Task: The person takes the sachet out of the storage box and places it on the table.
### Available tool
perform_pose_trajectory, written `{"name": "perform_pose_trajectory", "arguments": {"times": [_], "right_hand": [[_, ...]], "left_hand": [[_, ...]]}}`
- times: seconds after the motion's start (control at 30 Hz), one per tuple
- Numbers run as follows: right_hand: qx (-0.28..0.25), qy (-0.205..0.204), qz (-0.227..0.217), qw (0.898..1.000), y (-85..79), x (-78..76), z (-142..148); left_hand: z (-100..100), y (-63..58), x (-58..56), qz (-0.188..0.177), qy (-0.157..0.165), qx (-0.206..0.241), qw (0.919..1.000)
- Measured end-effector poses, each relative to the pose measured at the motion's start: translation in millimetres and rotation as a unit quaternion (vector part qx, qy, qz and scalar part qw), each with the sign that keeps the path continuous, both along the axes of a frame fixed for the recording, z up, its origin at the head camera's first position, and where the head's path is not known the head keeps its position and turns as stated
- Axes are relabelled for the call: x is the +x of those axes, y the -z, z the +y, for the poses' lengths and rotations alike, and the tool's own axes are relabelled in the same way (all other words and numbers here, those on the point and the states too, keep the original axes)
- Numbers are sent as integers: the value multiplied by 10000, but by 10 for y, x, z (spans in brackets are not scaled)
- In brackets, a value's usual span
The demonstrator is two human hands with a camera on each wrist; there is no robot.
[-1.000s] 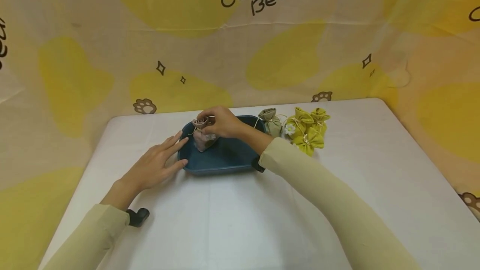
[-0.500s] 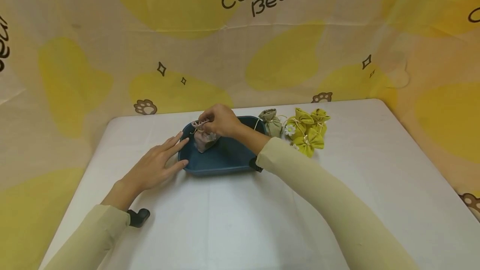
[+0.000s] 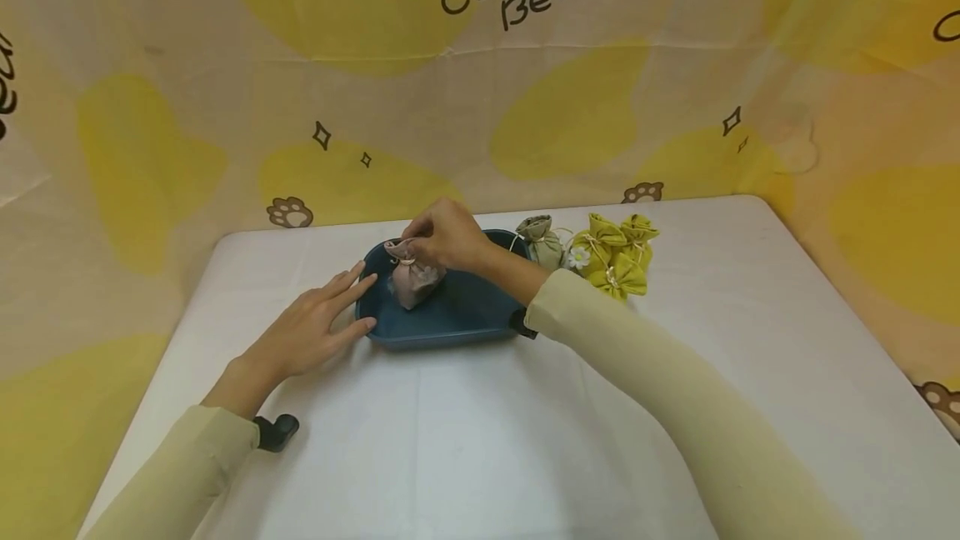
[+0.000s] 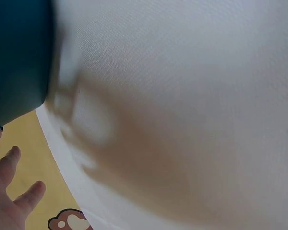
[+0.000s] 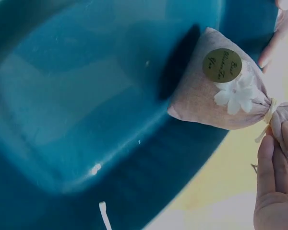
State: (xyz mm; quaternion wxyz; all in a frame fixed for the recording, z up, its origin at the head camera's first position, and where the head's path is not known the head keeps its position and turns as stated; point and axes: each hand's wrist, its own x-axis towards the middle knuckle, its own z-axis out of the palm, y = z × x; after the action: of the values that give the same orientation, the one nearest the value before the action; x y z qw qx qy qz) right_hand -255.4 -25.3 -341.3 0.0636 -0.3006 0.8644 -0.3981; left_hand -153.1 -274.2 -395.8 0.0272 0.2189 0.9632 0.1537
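Observation:
A dusty pink drawstring pouch [image 3: 414, 283] stands in the left part of a blue basin [image 3: 450, 336]. My right hand [image 3: 450, 236] pinches its gathered neck. In the right wrist view the pouch [image 5: 197, 103] shows a white flower and a round gold sticker, with a cream cord tied below the fingers [image 5: 266, 167]. My left hand [image 3: 318, 323] lies with fingers spread and straight against the basin's left rim. In the left wrist view its fingertips [image 4: 33, 191] show beside the basin's wall [image 4: 24, 57].
Just right of the basin stands a grey-green pouch [image 3: 546, 250]. Beside it is a cluster of several yellow-green pouches [image 3: 618, 273], one with a white flower. All rest on a white-covered table [image 3: 465, 440] in front of a yellow patterned backdrop [image 3: 420, 107].
My right hand, with the pouch in its grip, has shifted slightly right and up, and the pouch stands straighter. My left hand has stayed at the basin's rim.

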Motion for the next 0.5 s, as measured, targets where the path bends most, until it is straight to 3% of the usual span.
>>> {"name": "perform_pose_trajectory", "arguments": {"times": [0.27,0.5], "right_hand": [[-230,-315,272,9989,-269,79,224],[-389,-314,384,9980,-470,137,535]], "left_hand": [[-2,6,-7,35,-6,7,10000],[-3,4,5,79,24,33,10000]]}}
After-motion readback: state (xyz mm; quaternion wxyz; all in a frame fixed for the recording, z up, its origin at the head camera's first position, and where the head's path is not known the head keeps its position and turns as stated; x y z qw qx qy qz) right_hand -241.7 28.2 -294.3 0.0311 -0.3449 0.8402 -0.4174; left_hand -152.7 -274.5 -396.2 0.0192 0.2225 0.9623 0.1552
